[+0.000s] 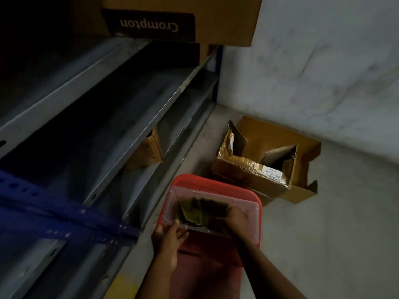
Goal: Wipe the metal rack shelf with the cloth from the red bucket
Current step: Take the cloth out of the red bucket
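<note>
A red bucket (216, 184) stands on the floor beside the metal rack (138, 117). A clear plastic tray (248, 203) rests across the bucket's top and holds several folded olive-green cloths (198, 210). My right hand (236, 219) is down in the tray with its fingers closed on the cloths at their right end. My left hand (170, 234) rests on the tray's near left edge, fingers spread. The grey shelves of the rack run diagonally up the left side, dim and mostly bare.
An opened cardboard box (267, 160) lies on the floor just behind the bucket by the wall. A small carton (151, 152) sits on a low shelf. A large Crompton carton (183, 20) overhangs the top shelf. A blue rack upright (64, 214) crosses at the left.
</note>
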The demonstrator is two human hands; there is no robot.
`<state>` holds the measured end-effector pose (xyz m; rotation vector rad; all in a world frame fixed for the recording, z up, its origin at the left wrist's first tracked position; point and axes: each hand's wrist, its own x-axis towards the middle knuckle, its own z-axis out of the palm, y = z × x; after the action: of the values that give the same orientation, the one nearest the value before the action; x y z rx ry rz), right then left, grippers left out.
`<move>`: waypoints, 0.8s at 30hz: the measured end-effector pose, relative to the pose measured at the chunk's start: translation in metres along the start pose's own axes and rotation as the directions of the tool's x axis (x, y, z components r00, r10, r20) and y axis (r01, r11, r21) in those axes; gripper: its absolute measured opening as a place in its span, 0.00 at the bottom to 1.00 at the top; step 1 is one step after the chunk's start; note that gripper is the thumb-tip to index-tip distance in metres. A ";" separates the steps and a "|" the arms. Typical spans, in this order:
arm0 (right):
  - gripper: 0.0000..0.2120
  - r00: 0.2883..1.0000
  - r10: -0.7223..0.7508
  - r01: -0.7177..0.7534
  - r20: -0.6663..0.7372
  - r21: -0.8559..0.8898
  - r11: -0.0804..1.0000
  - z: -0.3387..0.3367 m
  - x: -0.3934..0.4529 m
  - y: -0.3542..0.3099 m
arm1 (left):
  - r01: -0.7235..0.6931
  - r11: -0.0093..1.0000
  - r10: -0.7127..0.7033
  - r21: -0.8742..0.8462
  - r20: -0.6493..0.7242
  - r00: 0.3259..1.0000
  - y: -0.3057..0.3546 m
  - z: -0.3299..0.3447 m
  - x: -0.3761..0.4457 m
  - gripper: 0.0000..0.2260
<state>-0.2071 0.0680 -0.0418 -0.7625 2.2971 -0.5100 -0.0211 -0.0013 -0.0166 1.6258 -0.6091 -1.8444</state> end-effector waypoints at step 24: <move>0.15 0.967 -0.237 0.228 -0.096 0.742 0.630 -0.040 -0.038 -0.008 | -0.146 0.955 0.217 0.258 -0.269 0.938 -0.004 -0.001 -0.012 0.04</move>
<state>-0.2078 0.0923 0.0085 -0.6143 1.7064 -1.4617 -0.0199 0.0100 -0.0112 1.8825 -0.8368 -1.4011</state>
